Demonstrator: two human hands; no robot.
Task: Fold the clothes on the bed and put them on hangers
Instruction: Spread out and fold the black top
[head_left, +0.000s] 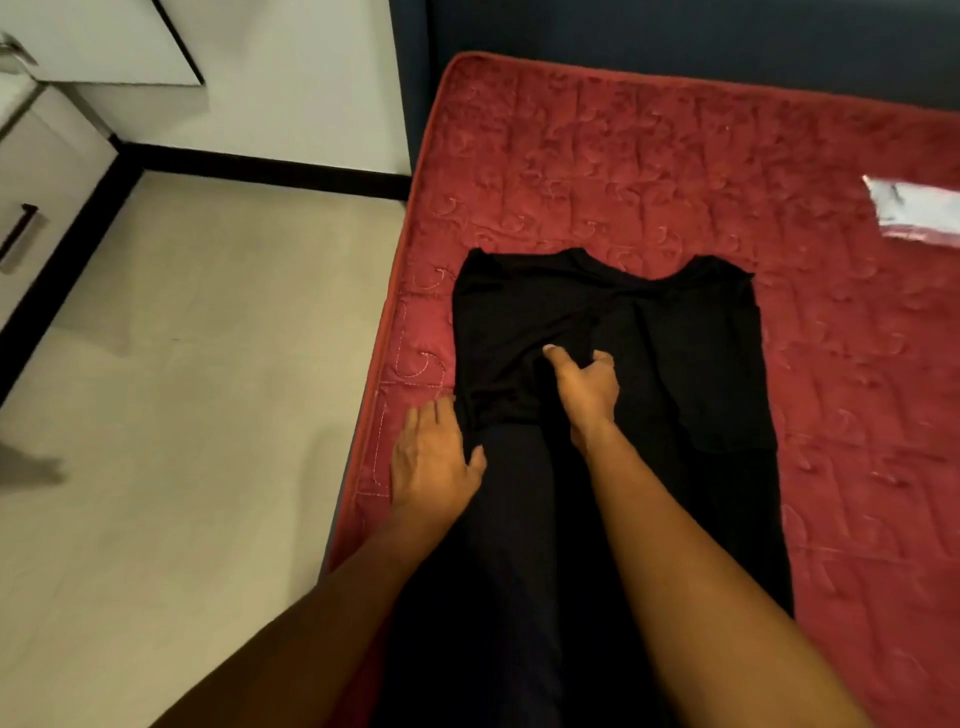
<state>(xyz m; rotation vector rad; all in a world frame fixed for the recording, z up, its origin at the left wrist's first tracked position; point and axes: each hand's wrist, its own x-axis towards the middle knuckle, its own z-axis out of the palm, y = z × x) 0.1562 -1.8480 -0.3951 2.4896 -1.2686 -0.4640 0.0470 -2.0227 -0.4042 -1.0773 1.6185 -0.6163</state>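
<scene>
Over near end of black garment (675, 364) spread lengthwise on red bed (675, 171), pressed left hand (434, 462) flat, fingers (441, 415) straight, at its left edge to pin it, while pinching bunched cloth mid-body in right hand (589, 392), seemingly to tuck that side inward.

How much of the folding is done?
Barely started. The black top lies flat on the bed, its left side folded in. The right hand pinches that fold; the left hand rests at the edge. Left: finishing the fold and hanging it; no hanger shows.

black garment (675, 364) spread flat, lengthwise on red bed (623, 156)
</scene>
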